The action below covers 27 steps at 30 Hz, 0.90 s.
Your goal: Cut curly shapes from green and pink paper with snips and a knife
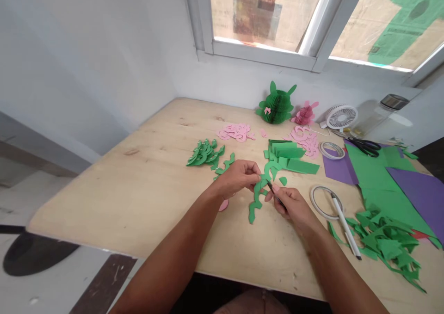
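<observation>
My left hand point(243, 177) is closed, pinching a wavy-edged green paper strip point(256, 198) above the table. One scalloped end of the strip hangs down between my hands. My right hand point(289, 200) is wrapped around a slim dark tool point(270, 186), whose tip meets the strip; its exact kind is hard to make out. Beside my left hand lie another wavy green piece point(227, 163) and a pink paper piece point(224, 205), partly covered by the wrist. A small green scrap point(283, 181) rests just beyond my right hand.
Cut green pieces point(204, 154), pink cutouts point(236, 132) and folded green paper point(298, 166) lie farther back. Paper figures point(277, 103) and a fan point(342, 117) stand by the wall. At right are black scissors point(364, 146), tape rolls, a white pen point(347, 228) and green scraps point(388, 244).
</observation>
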Each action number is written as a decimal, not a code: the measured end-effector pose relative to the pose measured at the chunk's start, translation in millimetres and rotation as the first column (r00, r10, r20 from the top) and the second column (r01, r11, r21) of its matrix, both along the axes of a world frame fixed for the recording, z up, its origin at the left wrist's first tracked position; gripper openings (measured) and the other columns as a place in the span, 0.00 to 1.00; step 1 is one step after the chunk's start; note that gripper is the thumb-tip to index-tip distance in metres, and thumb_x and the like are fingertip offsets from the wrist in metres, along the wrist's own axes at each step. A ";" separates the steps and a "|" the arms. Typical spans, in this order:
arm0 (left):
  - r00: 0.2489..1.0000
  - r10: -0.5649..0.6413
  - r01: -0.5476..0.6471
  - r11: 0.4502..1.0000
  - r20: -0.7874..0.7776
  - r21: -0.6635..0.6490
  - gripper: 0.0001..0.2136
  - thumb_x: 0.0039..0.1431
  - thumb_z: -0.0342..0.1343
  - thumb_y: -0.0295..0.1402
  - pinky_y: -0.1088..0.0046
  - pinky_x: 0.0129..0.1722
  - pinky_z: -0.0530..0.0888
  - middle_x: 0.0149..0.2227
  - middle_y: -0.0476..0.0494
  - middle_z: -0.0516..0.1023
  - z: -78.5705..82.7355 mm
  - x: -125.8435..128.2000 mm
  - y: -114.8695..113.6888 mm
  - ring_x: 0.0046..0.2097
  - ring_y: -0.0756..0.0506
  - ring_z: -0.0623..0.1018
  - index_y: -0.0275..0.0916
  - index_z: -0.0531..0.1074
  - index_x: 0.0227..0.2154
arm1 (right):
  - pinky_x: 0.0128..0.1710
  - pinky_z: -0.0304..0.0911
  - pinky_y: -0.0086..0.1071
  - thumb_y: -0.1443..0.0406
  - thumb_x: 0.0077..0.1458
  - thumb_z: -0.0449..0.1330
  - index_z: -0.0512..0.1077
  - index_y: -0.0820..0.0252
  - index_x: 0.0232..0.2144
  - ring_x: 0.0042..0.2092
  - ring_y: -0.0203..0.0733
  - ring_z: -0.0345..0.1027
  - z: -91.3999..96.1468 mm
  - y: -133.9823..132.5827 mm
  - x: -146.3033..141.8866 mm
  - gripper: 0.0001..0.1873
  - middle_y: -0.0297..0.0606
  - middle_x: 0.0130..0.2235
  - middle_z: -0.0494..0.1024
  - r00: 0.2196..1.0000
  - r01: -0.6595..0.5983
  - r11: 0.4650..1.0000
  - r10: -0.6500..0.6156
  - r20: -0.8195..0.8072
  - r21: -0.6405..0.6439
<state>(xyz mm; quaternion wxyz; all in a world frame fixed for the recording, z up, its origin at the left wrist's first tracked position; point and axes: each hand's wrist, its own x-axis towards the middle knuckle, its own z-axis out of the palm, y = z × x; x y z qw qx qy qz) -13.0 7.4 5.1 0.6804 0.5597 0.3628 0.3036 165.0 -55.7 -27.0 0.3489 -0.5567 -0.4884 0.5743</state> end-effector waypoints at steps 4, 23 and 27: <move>1.000 0.011 -0.011 1.000 -0.008 0.000 0.03 0.45 0.57 0.27 0.75 0.28 0.72 0.21 0.48 0.75 -1.6 0.0 0.7 0.26 0.51 0.75 0.35 0.68 0.22 | 0.17 0.34 0.29 0.43 0.52 0.53 0.73 0.63 0.24 0.15 0.28 0.39 -0.6 0.1 0.1 0.29 0.24 0.12 0.54 1.000 -0.004 1.000 0.004 0.008 0.007; 1.000 -0.012 0.012 1.000 -0.007 -0.018 0.03 0.44 0.56 0.26 0.76 0.27 0.70 0.20 0.49 0.74 4.6 -1.3 -1.6 0.25 0.51 0.75 0.36 0.67 0.22 | 0.18 0.35 0.29 0.44 0.53 0.52 0.72 0.63 0.24 0.16 0.29 0.39 2.1 -1.1 -0.5 0.28 0.23 0.12 0.53 0.998 -0.004 1.000 0.004 0.055 -0.004; 1.000 -0.020 0.020 1.000 -0.006 0.001 0.03 0.44 0.56 0.26 0.76 0.27 0.70 0.20 0.49 0.74 4.4 -2.3 -1.5 0.26 0.50 0.75 0.36 0.67 0.22 | 0.18 0.35 0.29 0.44 0.53 0.52 0.72 0.62 0.24 0.16 0.29 0.38 3.9 -1.3 -0.9 0.28 0.23 0.12 0.53 0.998 -0.015 1.000 0.015 0.058 0.004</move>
